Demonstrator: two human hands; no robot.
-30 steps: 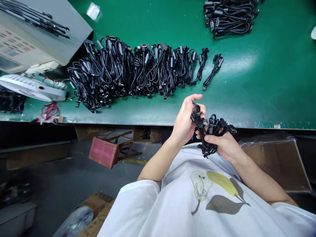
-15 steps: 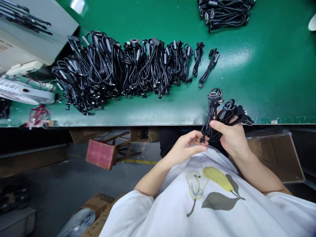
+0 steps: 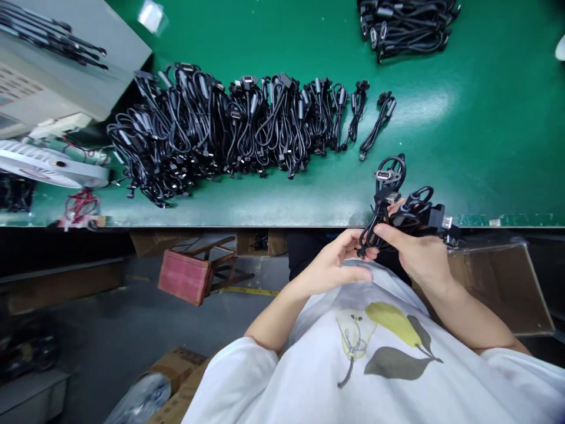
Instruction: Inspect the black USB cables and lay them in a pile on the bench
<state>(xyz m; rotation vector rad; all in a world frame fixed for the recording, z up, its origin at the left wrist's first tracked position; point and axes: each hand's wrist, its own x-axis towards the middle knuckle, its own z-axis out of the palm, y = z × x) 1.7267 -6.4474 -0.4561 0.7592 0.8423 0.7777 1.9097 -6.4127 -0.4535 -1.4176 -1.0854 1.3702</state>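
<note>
The right hand (image 3: 417, 256) closes around a bundle of black cables (image 3: 379, 206), its fingers curled behind the bundle and its thumb pressed across the front. The bundle sits just over the front edge of a green workbench (image 3: 485, 147). A flat socket (image 3: 383, 174) on a cable loop stands up above the fist, and a thick plug (image 3: 441, 217) sticks out to the right. The left hand (image 3: 333, 262) is loosely spread with its fingers slightly curled, their tips at the bottom end of the bundle; whether they pinch anything there, I cannot tell. The left forearm (image 3: 282, 312) and right forearm (image 3: 472, 312) angle inward, bent in front of a white printed shirt (image 3: 375, 347). Farther along the bench lies a long pile of black cables (image 3: 220, 123), with a single coiled cable (image 3: 375, 129) just beside its right end and another pile (image 3: 408, 26) beyond. A cardboard box (image 3: 498, 288) sits below the bench, under the right forearm.
</note>
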